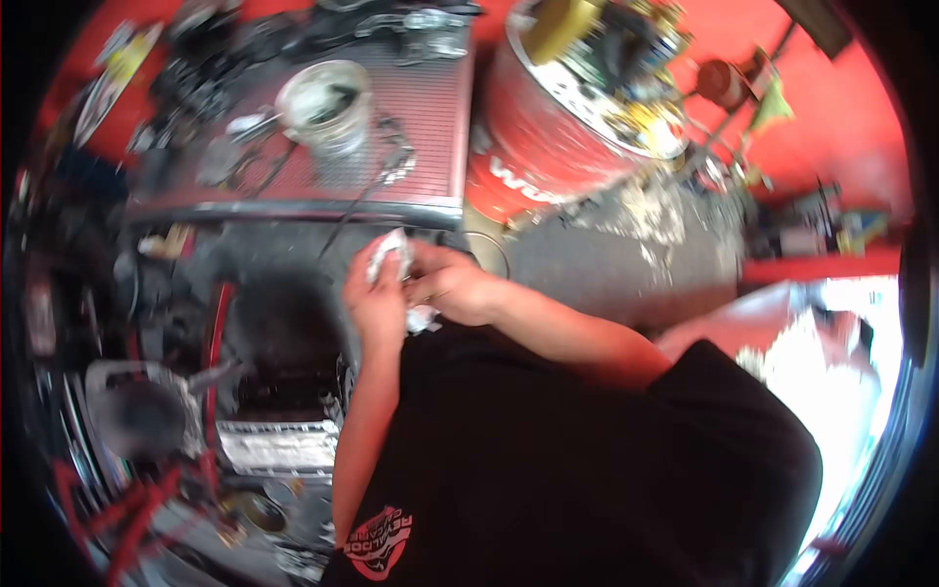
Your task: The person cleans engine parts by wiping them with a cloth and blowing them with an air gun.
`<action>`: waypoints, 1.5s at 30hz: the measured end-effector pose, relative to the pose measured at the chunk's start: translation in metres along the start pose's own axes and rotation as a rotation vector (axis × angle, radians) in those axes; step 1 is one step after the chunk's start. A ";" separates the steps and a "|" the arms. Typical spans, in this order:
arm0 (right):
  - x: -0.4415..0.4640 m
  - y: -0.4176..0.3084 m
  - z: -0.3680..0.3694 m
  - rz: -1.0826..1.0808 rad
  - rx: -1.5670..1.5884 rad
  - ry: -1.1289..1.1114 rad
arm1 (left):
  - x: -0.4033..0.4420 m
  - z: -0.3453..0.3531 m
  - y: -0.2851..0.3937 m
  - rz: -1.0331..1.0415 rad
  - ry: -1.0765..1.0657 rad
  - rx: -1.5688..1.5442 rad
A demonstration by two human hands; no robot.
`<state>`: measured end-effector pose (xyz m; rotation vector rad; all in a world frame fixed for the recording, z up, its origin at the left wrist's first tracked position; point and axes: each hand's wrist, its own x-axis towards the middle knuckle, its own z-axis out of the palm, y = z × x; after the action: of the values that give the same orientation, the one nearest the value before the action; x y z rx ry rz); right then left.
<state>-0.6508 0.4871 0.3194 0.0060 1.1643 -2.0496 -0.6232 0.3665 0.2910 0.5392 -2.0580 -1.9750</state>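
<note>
A crumpled white cloth or paper (389,256) is bunched between my two hands, and a white piece of it shows below them. My left hand (372,298) is closed around it, with the fingers curled over its upper part. From the right, my right hand (455,284) meets the left one, its fingers bent and pressed against the same white material. Motion blur hides the exact fingertip contact. Both hands are in front of the black shirt, just below the red workbench's near edge.
A red ribbed bench (430,127) holds a dirty white bucket (328,103), cables and metal parts. Right of it stands a red drum (538,147) topped with bottles and cans. At the lower left are a silver metal part (279,447) and red frames (217,342).
</note>
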 end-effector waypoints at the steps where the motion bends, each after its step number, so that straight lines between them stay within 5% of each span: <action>1: 0.002 0.007 -0.003 -0.065 -0.297 0.031 | -0.005 -0.005 0.011 0.062 0.017 0.135; 3: 0.004 0.013 -0.008 -0.202 -0.583 0.046 | -0.011 -0.015 0.007 0.122 -0.044 0.195; 5: 0.001 -0.004 -0.018 0.153 -0.359 -0.133 | -0.023 -0.033 0.015 0.063 -0.276 0.123; 8: -0.012 -0.010 -0.035 0.215 -0.233 -0.246 | -0.033 -0.050 0.026 0.272 -0.554 0.318; 10: -0.017 -0.007 -0.049 0.333 0.051 -0.418 | -0.032 -0.046 0.047 0.291 -0.616 0.343; 15: -0.019 -0.014 -0.066 0.336 0.088 -0.434 | -0.016 -0.022 0.053 0.388 -0.717 0.424; 21: -0.001 -0.086 -0.079 0.270 -0.420 -0.343 | 0.014 0.013 0.054 0.509 -0.492 0.474; 23: 0.012 -0.099 -0.091 0.045 -0.829 -0.395 | 0.032 0.025 0.058 0.793 -0.469 0.642; 26: 0.021 -0.135 -0.097 -0.108 -1.029 -0.419 | 0.052 0.046 0.073 0.777 -0.536 0.640; 28: 0.038 -0.129 -0.113 -0.286 -1.150 -0.398 | 0.062 0.059 0.063 0.457 -0.449 0.480; 30: 0.056 -0.132 -0.116 -0.305 -1.336 -0.415 | 0.073 0.075 0.050 -0.078 -0.233 0.315; 32: 0.065 -0.131 -0.125 -0.325 -1.326 -0.404 | 0.094 0.085 0.034 -0.576 -0.092 -0.185; 34: 0.081 -0.122 -0.140 -0.348 -1.333 -0.356 | 0.106 0.089 0.019 -0.558 0.162 -0.209; 35: 0.087 -0.100 -0.154 -0.172 -1.007 -0.126 | 0.111 0.087 0.016 -0.529 0.357 -0.233; 36: 0.098 -0.093 -0.158 0.001 -0.680 0.103 | 0.115 0.088 0.011 -0.610 0.337 -0.259; 37: 0.111 -0.085 -0.161 0.012 -0.687 0.080 | 0.119 0.089 0.006 -0.692 0.317 -0.283; 39: 0.128 -0.069 -0.150 0.304 0.080 0.334 | 0.111 0.122 -0.014 -0.446 0.048 -0.149; 41: 0.136 -0.067 -0.167 0.421 0.562 -0.029 | 0.125 0.142 -0.022 -0.575 0.176 -0.355; 42: 0.140 -0.064 -0.171 0.440 0.525 0.028 | 0.132 0.146 -0.026 -0.664 0.247 -0.580; 44: 0.146 -0.065 -0.182 0.483 0.478 0.088 | 0.136 0.150 -0.048 -0.672 0.276 -0.540; 45: 0.154 -0.068 -0.195 0.488 0.516 -0.091 | 0.137 0.152 -0.051 -0.675 0.289 -0.494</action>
<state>-0.8688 0.5558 0.2013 0.4036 0.4859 -1.8237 -0.8053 0.4458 0.2201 1.4262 -1.2263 -2.4415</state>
